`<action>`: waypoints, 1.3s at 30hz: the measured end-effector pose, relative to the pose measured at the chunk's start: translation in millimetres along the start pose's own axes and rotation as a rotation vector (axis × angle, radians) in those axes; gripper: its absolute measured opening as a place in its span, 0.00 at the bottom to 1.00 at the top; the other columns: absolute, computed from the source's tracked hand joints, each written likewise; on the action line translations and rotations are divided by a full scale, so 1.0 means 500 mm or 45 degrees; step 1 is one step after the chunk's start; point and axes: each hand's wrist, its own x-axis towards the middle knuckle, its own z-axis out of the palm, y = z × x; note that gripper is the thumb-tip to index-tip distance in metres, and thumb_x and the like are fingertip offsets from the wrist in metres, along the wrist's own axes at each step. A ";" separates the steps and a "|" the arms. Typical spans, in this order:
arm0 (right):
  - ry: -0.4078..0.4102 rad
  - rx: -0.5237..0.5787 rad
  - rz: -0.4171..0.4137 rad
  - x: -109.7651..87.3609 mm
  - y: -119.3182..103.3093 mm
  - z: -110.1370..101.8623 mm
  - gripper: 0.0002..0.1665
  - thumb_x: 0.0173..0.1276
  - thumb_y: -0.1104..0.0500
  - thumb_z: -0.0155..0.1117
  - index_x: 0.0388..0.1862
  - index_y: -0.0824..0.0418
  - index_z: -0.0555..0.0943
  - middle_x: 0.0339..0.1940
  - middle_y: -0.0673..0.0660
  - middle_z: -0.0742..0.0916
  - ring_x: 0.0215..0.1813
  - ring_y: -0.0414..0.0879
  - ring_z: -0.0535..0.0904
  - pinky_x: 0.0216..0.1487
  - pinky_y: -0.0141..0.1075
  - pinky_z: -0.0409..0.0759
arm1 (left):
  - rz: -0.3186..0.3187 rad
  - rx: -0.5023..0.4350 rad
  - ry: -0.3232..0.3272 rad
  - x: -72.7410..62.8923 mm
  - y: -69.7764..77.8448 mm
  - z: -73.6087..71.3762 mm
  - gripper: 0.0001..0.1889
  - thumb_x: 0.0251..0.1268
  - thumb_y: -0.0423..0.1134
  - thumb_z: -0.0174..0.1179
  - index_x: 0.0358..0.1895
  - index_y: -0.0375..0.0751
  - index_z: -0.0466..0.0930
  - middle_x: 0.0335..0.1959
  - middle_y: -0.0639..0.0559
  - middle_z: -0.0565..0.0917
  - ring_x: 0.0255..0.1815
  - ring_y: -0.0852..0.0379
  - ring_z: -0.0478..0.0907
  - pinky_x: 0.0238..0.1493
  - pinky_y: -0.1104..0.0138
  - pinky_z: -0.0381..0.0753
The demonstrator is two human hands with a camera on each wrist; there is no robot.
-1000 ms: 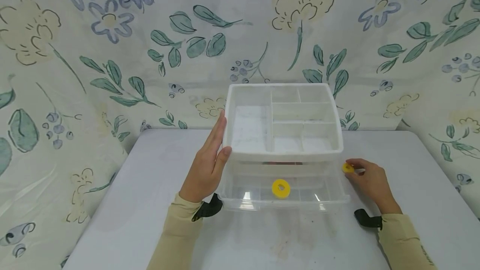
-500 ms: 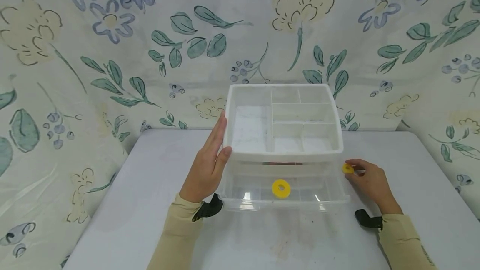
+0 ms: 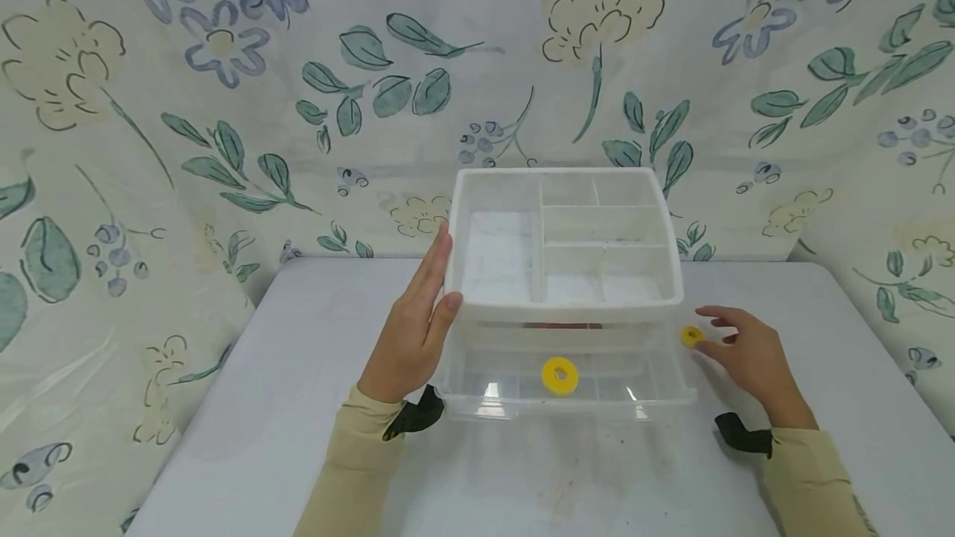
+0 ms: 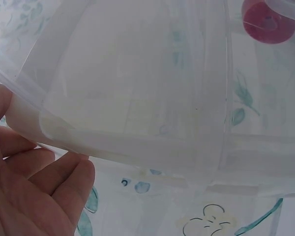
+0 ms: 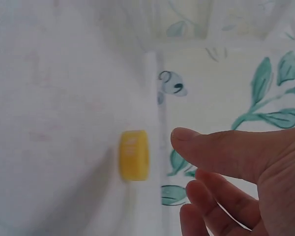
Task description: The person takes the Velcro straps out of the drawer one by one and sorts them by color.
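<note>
On table point(image 3: 537, 479); thick yellow ring point(image 5: 133, 156)

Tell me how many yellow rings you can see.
2: one yellow ring beside the right hand, another yellow ring at the clear drawer. More may be hidden.

White organizer box point(image 3: 537, 255), centre-right of frame: top tray with 6 compartments, 1 large at left, 5 smaller at right. Left hand point(image 3: 405, 338) rests along its left wall, fingers straight.

Clear drawer point(image 3: 485, 367) juts from lower front, centre of frame, below tray; see-through.

Yellow ring 1 point(image 3: 691, 336), right of centre: flat on its face, hole up, just beside box. Right hand point(image 3: 757, 359) near it, fingers loosely bent; right wrist view shows gap to thumb.

Yellow ring 2 point(image 3: 548, 376), lower centre, hole visible; inside drawer or on its front, can't tell.
</note>
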 end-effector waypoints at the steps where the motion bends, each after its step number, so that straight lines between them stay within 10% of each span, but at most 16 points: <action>1: 0.015 -0.003 -0.010 -0.002 -0.003 -0.003 0.31 0.65 0.61 0.72 0.66 0.67 0.75 0.61 0.76 0.77 0.53 0.72 0.77 0.46 0.59 0.84 | 0.006 0.000 0.004 0.000 0.000 0.000 0.33 0.84 0.51 0.40 0.81 0.37 0.46 0.83 0.45 0.47 0.82 0.49 0.47 0.78 0.62 0.49; 19: 0.301 0.026 -0.318 -0.060 -0.100 -0.053 0.31 0.60 0.64 0.77 0.63 0.63 0.79 0.59 0.69 0.82 0.51 0.67 0.79 0.46 0.62 0.82 | 0.018 0.005 0.018 0.002 -0.003 0.004 0.33 0.84 0.49 0.41 0.81 0.36 0.46 0.82 0.42 0.49 0.82 0.49 0.47 0.78 0.63 0.49; 27: 0.426 0.038 -0.428 -0.093 -0.132 -0.067 0.32 0.56 0.64 0.80 0.60 0.60 0.81 0.56 0.63 0.85 0.51 0.59 0.81 0.43 0.15 0.67 | 0.018 0.007 0.010 0.001 -0.003 0.004 0.33 0.84 0.49 0.41 0.81 0.37 0.45 0.82 0.42 0.48 0.82 0.49 0.47 0.78 0.63 0.49; 39: 0.555 0.032 -0.624 -0.132 -0.176 -0.080 0.34 0.48 0.71 0.81 0.57 0.61 0.83 0.56 0.60 0.86 0.51 0.47 0.79 0.45 0.12 0.67 | 0.015 0.013 0.013 -0.001 -0.002 0.002 0.33 0.84 0.50 0.41 0.81 0.37 0.45 0.83 0.46 0.47 0.82 0.49 0.47 0.78 0.63 0.49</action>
